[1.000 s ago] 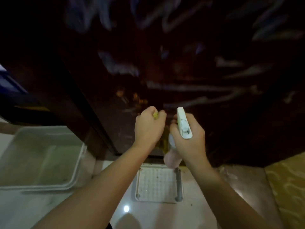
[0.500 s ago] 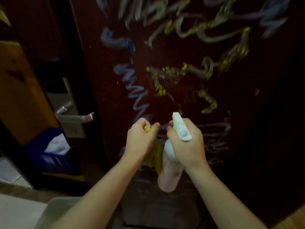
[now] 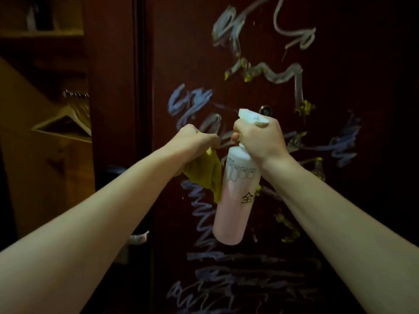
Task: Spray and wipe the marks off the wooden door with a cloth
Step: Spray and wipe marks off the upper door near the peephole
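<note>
Holding the spray bottle [image 3: 235,196] in my right hand [image 3: 260,141], fingers curled round its neck; my left hand [image 3: 195,139] pinched the yellow cloth [image 3: 205,173]; I judged the nozzle should face the marks [image 3: 199,214] squarely.

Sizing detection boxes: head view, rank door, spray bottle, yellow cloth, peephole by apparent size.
1. Wooden door, fills most of the frame.
2. Spray bottle.
3. Yellow cloth, partly bunched in the left hand, so true size unsure.
4. Peephole.

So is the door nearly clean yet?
Not yet. Both tools are picked up: the left hand grips the yellow cloth and the right hand holds the spray bottle up at the door. The scribbles all look untouched, so spraying and wiping are left.
</note>
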### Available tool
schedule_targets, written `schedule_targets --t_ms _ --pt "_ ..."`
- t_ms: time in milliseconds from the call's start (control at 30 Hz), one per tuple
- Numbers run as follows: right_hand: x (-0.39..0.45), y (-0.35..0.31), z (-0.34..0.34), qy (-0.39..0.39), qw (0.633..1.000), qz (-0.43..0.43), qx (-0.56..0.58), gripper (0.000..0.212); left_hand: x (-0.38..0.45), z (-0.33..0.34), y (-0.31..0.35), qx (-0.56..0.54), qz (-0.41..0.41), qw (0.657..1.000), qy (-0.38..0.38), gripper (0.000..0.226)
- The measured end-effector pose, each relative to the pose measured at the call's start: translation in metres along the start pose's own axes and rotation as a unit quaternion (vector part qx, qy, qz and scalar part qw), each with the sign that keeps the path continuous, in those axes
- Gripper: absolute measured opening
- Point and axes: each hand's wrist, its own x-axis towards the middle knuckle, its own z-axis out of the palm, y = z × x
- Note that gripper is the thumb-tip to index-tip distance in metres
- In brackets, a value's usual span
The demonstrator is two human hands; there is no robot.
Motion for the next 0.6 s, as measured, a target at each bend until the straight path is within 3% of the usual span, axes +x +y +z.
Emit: schedule_targets --t_ms 233,367,600 --pt "0.046 -0.031 -0.005 0.012 1.0 0.013 0.013 0.01 0.042 -0.045 0.032 0.003 0.066 0.998 0.02 0.012" --pt "0.065 -0.047 -0.007 -0.004 0.999 -0.001 0.05 0.003 0.069 -0.067 0.038 0.009 0.103 0.993 0.062 0.034" --pt "0.082 -0.075 -0.003 0.029 0.997 -0.003 0.072 0.011 0.085 -0.091 0.049 0.027 0.2 0.967 0.158 0.013"
